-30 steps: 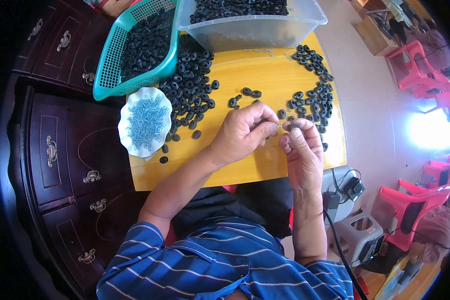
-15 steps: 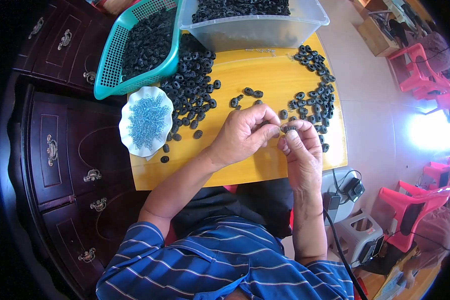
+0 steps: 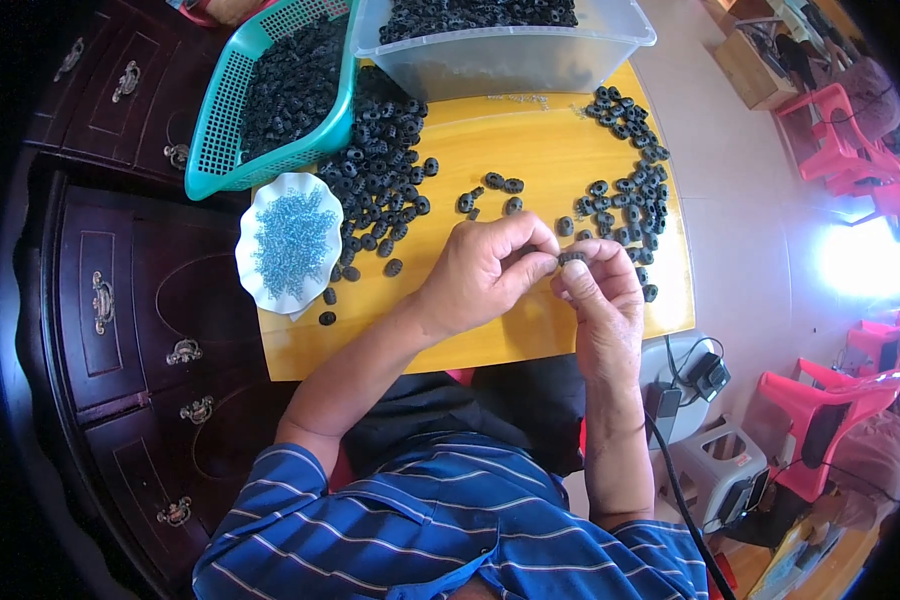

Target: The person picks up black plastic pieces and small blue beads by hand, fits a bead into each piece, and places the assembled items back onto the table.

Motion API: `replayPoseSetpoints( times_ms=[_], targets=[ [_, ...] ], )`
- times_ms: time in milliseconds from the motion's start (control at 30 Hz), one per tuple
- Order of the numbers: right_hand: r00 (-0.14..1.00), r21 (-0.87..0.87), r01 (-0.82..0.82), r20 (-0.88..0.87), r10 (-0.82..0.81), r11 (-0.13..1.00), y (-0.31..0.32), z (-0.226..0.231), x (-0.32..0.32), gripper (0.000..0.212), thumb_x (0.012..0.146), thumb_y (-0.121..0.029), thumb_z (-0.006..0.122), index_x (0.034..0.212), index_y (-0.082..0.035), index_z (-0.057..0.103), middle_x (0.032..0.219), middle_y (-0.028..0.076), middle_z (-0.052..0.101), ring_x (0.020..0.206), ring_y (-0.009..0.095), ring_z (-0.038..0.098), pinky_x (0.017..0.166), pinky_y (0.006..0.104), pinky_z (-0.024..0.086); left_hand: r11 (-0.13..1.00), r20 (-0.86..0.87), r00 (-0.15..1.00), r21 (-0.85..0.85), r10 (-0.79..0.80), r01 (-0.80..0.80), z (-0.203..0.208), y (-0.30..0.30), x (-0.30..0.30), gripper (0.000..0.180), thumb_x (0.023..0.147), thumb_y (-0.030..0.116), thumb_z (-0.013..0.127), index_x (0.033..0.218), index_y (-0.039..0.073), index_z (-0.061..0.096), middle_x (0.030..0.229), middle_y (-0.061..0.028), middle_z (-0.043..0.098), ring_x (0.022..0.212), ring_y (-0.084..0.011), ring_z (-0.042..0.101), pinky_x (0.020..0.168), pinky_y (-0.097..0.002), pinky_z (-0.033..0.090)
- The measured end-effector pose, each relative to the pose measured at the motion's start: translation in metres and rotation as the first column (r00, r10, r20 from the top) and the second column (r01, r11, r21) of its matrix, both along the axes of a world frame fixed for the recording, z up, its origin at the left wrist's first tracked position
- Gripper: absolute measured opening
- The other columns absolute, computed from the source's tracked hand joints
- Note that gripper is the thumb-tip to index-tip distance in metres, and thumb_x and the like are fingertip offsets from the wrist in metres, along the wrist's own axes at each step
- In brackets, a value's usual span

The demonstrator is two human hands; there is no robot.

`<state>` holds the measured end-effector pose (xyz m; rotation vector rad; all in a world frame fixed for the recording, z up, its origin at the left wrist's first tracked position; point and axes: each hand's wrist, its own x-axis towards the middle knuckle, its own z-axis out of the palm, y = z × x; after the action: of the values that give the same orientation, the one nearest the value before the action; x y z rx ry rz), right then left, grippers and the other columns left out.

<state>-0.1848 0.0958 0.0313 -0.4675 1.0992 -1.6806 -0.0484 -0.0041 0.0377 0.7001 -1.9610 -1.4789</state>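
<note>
Over the middle of the yellow table, my two hands meet at the fingertips. My right hand (image 3: 608,305) pinches a small black oval plastic piece (image 3: 572,258) between thumb and fingers. My left hand (image 3: 488,265) is closed in a pinch against that piece's left end; whatever its fingertips hold is too small and hidden to make out. Just beyond the hands lie a few loose black oval pieces (image 3: 513,186) with holes in them. More of the same kind form a cluster (image 3: 635,215) along the table's right edge.
A white scalloped dish (image 3: 250,255) of tiny bluish bits stands at the left, beside a heap of black pieces (image 3: 375,190). Behind are a green basket (image 3: 202,165) and a clear plastic bin (image 3: 510,65), both holding black parts. Dark drawers (image 3: 105,300) flank the table (image 3: 370,350).
Both hands stay almost in place, with the right fingers shifting slightly around the black piece. The whole view has moved a little.
</note>
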Motion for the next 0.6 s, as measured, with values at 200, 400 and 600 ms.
replayPoseSetpoints(
  times_ms=[200,400,600],
  targets=[
    [0.986,0.006,-0.081,0.15,0.079,0.997,0.001,-0.001,-0.003,0.016,0.093,-0.006,0.067,0.107,-0.004,0.06,0.091,0.001,0.062,0.08,0.009,0.058,0.078,0.0229,0.049,0.938,0.036,0.998,-0.344,0.045,-0.031,0.014,0.002,0.001,0.011,0.086,0.0,0.07,0.092,0.004,0.061,0.073,-0.007,0.064,0.063,-0.0122,0.063,0.057,-0.0263,0.049],
    [0.998,-0.025,-0.065,-0.005,0.064,0.998,0.0,-0.002,0.002,0.015,0.093,-0.006,0.066,0.107,-0.004,0.06,0.092,0.001,0.062,0.082,0.008,0.059,0.079,0.0224,0.049,0.925,0.087,0.993,-0.378,0.085,-0.046,0.02,0.004,0.003,0.013,0.084,0.0,0.071,0.091,0.005,0.061,0.067,-0.0069,0.06,0.059,-0.0112,0.061,0.054,-0.0257,0.046],
    [0.994,-0.021,-0.103,-0.043,0.102,0.994,0.001,-0.003,0.0,0.015,0.092,-0.005,0.067,0.106,-0.003,0.061,0.093,0.001,0.063,0.083,0.008,0.059,0.08,0.0223,0.049,0.983,0.145,0.988,-0.183,0.049,-0.022,0.028,0.001,0.007,0.013,0.083,-0.002,0.07,0.09,0.004,0.061,0.063,0.0011,0.057,0.055,-0.0036,0.05,0.05,-0.0226,0.038]
  ],
)
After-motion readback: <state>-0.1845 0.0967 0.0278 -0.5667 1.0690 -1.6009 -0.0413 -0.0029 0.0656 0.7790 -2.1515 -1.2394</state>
